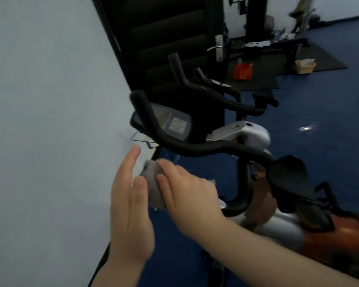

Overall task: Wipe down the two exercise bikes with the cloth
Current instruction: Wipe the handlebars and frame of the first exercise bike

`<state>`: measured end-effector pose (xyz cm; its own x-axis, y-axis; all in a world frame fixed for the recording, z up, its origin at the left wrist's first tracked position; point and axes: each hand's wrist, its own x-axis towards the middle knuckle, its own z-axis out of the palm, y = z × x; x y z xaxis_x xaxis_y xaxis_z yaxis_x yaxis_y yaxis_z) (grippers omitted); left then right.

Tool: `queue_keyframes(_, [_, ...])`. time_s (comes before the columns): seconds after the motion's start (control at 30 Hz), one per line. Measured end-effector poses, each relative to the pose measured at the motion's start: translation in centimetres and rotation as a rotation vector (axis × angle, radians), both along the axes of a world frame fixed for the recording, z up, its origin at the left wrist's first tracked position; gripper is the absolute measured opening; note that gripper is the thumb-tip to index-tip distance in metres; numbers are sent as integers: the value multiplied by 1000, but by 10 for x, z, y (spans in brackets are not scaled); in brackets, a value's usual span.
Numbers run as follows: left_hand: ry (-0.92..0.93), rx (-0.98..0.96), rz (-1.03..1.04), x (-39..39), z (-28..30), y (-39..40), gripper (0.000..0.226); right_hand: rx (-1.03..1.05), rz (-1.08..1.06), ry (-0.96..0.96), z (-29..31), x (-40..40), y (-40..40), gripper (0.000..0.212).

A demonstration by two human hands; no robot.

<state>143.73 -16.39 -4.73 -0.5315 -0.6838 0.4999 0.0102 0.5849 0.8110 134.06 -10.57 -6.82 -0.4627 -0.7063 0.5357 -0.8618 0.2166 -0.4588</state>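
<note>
The right hand (pixel 187 191) grips a bunched grey cloth (pixel 152 183), fingers curled over its top. The left hand (pixel 129 208) stands edge-up just to the left of the cloth, fingers straight and released, its thumb touching the cloth's near side. Both hands are held in the air, apart from either bike.

Left of the left hand runs a pale wall (pixel 46 121). Below both hands lies a blue floor (pixel 330 141).

Just beyond and to the right of the right hand stands the near bike (pixel 278 226), silver and orange in body. Its black handlebar (pixel 205 146) curves across directly above the right hand. Its console (pixel 172 121) sits behind the bar, above the cloth.

Farther beyond the hands stands the far bike (pixel 247 131), with a silver housing and black handlebars. Behind it is a dark door (pixel 164 38).

Well beyond the right hand, a red bag (pixel 243 71) and a small basket (pixel 305 66) sit on dark mats.
</note>
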Motion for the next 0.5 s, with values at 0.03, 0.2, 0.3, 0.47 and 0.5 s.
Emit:
queue_keyframes(0.03, [-73, -137, -4, -5, 1, 0, 47, 18, -39, 33, -10, -7, 13, 35])
queue_keyframes(0.2, [-584, -839, 17, -30, -5, -1, 37, 167, 221, -58, -33, -74, 77, 35])
queue_keyframes(0.3, [-754, -984, 159, -38, -12, -1, 39, 54, 172, -52, -42, -88, 73, 35])
queue_keyframes(0.47, [-677, -1075, 263, -42, -18, 0, 45, -480, -329, -489, -80, 0, 62, 36])
queue_keyframes(0.5, [-663, -1075, 267, -43, -19, 1, 45, -527, -380, -578, -79, 5, 57, 38])
